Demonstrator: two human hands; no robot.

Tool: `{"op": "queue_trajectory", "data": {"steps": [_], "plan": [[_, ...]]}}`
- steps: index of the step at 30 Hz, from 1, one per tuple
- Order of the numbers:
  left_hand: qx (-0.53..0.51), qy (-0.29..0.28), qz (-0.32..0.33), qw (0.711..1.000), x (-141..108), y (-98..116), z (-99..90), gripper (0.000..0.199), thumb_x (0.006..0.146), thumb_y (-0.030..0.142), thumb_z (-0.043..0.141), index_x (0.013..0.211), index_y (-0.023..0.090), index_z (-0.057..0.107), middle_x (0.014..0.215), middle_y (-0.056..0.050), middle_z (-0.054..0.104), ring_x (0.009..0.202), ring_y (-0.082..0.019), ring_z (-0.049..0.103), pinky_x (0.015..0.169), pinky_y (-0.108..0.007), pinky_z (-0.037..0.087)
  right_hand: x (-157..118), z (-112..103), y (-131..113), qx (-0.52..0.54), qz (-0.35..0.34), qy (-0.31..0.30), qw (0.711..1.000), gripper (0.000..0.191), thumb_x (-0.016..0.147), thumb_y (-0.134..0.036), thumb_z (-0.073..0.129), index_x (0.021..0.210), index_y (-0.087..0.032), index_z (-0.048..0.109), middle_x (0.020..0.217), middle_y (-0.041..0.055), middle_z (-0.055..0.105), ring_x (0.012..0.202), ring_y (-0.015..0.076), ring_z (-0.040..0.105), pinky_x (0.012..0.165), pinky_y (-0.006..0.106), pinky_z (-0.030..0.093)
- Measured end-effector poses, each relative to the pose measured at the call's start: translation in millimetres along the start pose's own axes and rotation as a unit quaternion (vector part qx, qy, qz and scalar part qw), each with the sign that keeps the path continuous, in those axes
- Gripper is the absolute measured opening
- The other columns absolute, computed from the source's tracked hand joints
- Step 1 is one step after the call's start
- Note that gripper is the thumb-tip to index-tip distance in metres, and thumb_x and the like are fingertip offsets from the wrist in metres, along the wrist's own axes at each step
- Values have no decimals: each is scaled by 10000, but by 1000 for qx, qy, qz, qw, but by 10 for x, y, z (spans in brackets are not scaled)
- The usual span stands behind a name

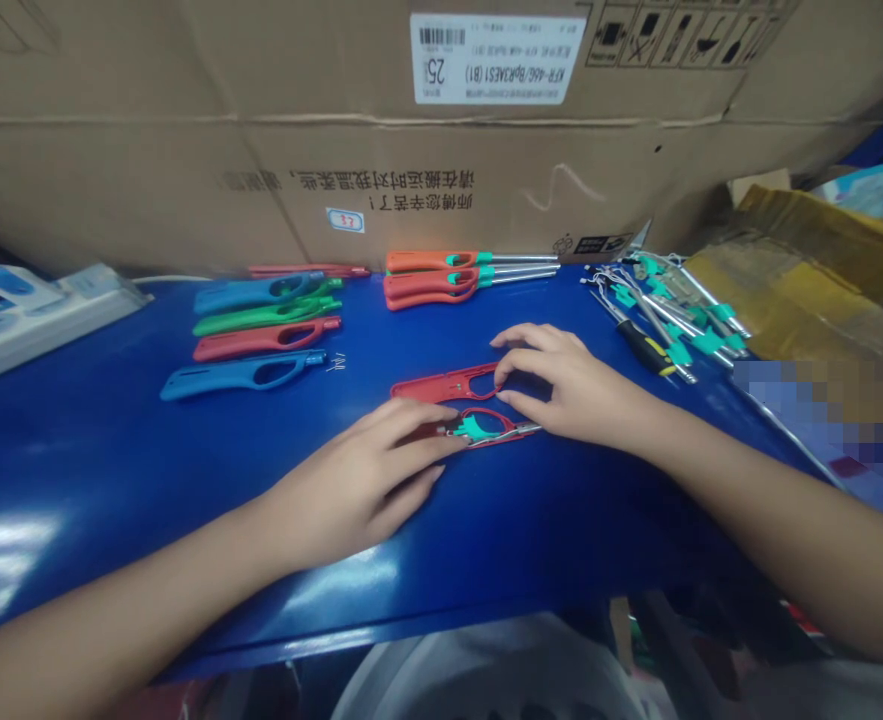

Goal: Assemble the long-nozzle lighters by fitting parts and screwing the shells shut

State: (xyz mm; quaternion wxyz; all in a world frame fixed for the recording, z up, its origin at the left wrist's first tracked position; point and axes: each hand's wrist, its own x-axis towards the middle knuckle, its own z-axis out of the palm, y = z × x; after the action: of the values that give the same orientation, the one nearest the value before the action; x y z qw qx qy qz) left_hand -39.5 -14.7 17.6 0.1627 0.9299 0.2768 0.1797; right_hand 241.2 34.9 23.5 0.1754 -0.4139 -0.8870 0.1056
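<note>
A red lighter half-shell point(496, 441) lies on the blue table with a green trigger point(478, 428) and a metal tube set in it. My left hand point(370, 460) is closed on its left end, the fingers covering that part. Just behind lies a second red half-shell point(430, 388), its inner side up. My right hand point(561, 385) grips the right end of this second piece between curled fingers and thumb. The thumb is close above the front shell's tube; whether it touches is unclear.
Blue, green and red lighter shells point(216, 379) lie at left beside tiny screws point(338, 362). Orange-red assembled lighters point(430, 286) lie at the back. At right are metal tubes with green triggers point(677, 310) and a screwdriver point(640, 345). A power strip point(51, 310) and large carton point(186, 180) border the table.
</note>
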Motion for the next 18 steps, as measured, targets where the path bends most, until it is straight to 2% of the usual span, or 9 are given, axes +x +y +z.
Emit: {"op": "queue_trajectory", "data": {"steps": [3, 5, 7, 9, 13, 18], "plan": [[5, 41, 3, 999, 11, -8, -58, 368, 989, 142, 544, 1343, 209, 615, 1341, -111, 622, 1217, -228, 575, 1063, -405, 491, 17, -12, 9, 41, 1, 12, 999, 32, 917, -227, 638, 926, -199, 626, 1207, 104, 620, 1086, 237, 611, 973, 451, 463], [29, 83, 2, 996, 23, -26, -105, 377, 977, 132, 562, 1347, 186, 610, 1315, -117, 647, 1205, -234, 587, 1055, -404, 493, 24, -16, -19, 80, 22, 50, 995, 47, 927, -231, 613, 903, -192, 602, 1043, 75, 637, 859, 170, 625, 788, 335, 505], [74, 115, -8, 991, 35, -52, -156, 406, 969, 132, 579, 1373, 175, 593, 1334, -127, 648, 1238, -257, 577, 1083, -439, 473, 28, -19, -71, 151, 82, 86, 981, 103, 935, -280, 605, 888, -190, 588, 835, 25, 610, 645, 121, 557, 597, 266, 458], [128, 128, -16, 983, 39, -77, -205, 435, 967, 150, 596, 1400, 188, 574, 1400, -129, 619, 1300, -290, 543, 1117, -490, 439, 29, -25, -129, 251, 143, 95, 953, 169, 934, -345, 611, 878, -192, 569, 678, -25, 543, 538, 100, 496, 502, 238, 403], [192, 120, -10, 974, 15, -114, -277, 474, 974, 209, 620, 1439, 240, 537, 1473, -110, 576, 1359, -322, 504, 1132, -545, 411, 31, -62, -219, 402, 187, 43, 895, 234, 895, -401, 657, 869, -187, 567, 647, -40, 538, 524, 91, 508, 493, 224, 429], [153, 111, 59, 980, -27, -144, -283, 419, 976, 160, 600, 1392, 209, 576, 1297, -117, 685, 1160, -270, 635, 993, -446, 531, 38, -134, -261, 460, 195, -23, 866, 263, 828, -403, 737, 855, -172, 614, 735, -2, 641, 568, 85, 537, 518, 211, 436]]}}
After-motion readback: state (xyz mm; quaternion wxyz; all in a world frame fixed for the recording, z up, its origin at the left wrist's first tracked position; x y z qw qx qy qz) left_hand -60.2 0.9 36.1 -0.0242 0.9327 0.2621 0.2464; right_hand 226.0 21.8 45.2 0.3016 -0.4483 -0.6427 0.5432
